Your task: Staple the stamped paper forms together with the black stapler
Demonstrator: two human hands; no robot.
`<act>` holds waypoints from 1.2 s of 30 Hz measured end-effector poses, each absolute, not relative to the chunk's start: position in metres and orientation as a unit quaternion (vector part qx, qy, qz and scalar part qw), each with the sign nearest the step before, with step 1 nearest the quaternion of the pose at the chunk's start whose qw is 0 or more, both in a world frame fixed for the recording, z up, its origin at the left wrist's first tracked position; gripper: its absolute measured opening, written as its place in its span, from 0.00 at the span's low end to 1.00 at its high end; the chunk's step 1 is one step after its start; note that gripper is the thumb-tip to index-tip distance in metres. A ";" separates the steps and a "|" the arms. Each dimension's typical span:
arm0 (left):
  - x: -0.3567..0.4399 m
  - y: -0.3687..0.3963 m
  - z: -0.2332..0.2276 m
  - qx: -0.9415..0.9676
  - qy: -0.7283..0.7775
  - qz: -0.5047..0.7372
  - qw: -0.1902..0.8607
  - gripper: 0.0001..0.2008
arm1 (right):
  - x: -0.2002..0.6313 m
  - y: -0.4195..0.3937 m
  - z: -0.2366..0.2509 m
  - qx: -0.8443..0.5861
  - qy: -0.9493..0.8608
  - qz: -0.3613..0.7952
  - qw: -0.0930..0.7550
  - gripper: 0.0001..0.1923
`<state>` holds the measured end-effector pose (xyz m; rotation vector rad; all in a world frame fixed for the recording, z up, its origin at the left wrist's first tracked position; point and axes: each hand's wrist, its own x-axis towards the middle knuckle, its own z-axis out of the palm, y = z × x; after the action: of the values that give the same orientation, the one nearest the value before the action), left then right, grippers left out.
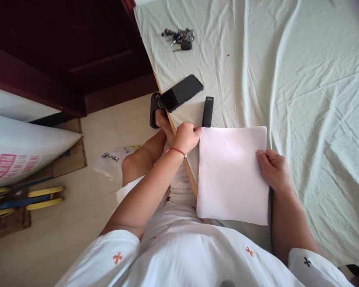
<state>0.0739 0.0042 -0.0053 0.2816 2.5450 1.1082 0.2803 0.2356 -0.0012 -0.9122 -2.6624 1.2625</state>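
A stack of white paper (231,175) lies at the table's edge, over its near side and close to my shirt. My left hand (186,137), with a red cord bracelet at the wrist, pinches the stack's upper left corner. On the opposite side, my right hand (273,167) grips the right edge, its thumb on top and the other fingers underneath, partly hidden. Just above the paper's top edge is a slim black oblong object (208,111), whose kind I cannot make out. A black phone (182,92) rests beside it, up and to the left.
A pale green cloth (314,99) with wrinkles covers the table. Farther up lies a bunch of keys (184,40). To the left on the floor are a plastic bag (110,159), a large white printed sack (26,149) and a yellow and blue object (26,199).
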 end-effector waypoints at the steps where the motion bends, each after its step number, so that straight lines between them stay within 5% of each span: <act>1: 0.073 0.005 -0.006 0.096 0.896 0.398 0.171 0.18 | 0.280 0.235 -0.001 -0.295 -0.863 0.409 0.028 0.24; 13: 0.077 0.005 -0.017 0.088 0.853 0.500 0.122 0.15 | 0.277 0.233 0.003 -0.306 -0.857 0.412 0.042 0.22; 17: 0.082 -0.002 -0.009 0.120 0.867 0.483 0.022 0.09 | 0.277 0.234 0.003 -0.308 -0.854 0.417 0.038 0.22; 20: 0.082 -0.009 -0.001 0.238 0.855 0.456 -0.062 0.16 | 0.277 0.234 0.002 -0.305 -0.853 0.421 0.038 0.21; 28: 0.085 -0.014 -0.013 0.378 0.865 0.324 -0.062 0.31 | 0.276 0.232 0.005 -0.297 -0.864 0.403 0.043 0.23; 36: 0.094 -0.010 -0.021 0.347 0.875 0.333 -0.049 0.31 | 0.275 0.233 0.004 -0.301 -0.872 0.383 0.040 0.22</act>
<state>0.0940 -0.0096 -0.0206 1.1253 2.8386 1.0803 0.2751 0.2327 0.0040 -0.9224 -2.6735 1.1741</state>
